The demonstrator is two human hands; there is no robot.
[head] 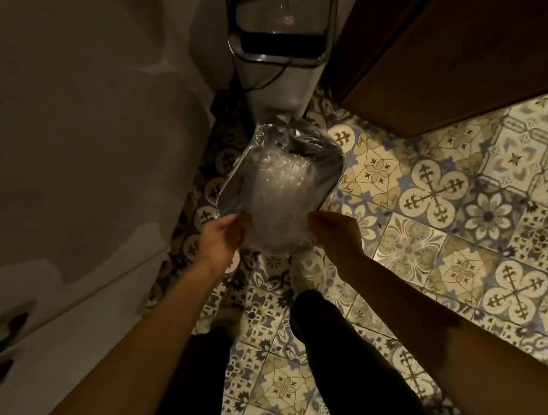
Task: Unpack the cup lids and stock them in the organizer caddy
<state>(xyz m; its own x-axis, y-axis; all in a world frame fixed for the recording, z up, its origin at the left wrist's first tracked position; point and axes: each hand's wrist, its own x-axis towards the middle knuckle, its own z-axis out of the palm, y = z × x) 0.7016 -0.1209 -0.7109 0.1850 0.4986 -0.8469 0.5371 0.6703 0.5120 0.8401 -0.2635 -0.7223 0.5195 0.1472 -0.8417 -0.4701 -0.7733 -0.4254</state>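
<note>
You are standing on the patterned tile floor (438, 208) with both hands out in front of you, holding a clear bundle of bubble wrap (276, 207) over the open bin (327, 173) below. Your left hand (222, 236) grips the bundle's left side with fingers curled round it, and your right hand (336, 230) pinches its right side, fingers bent in toward the wrap. The bin sits on the floor near the foot of a pale wall on your left, with its raised lid (283, 13) tilted back beyond it and a dark wooden door (453, 47) to the right. This looks like the unpacking step: getting rid of packaging rather than stocking. No cup lids and no caddy are in view, so you cannot tell from here whether lids remain inside the wrap; it is too cloudy to read. Before you let go, feel that the bundle is empty, then release it squarely over the bin's opening so it does not catch on the rim.
</note>
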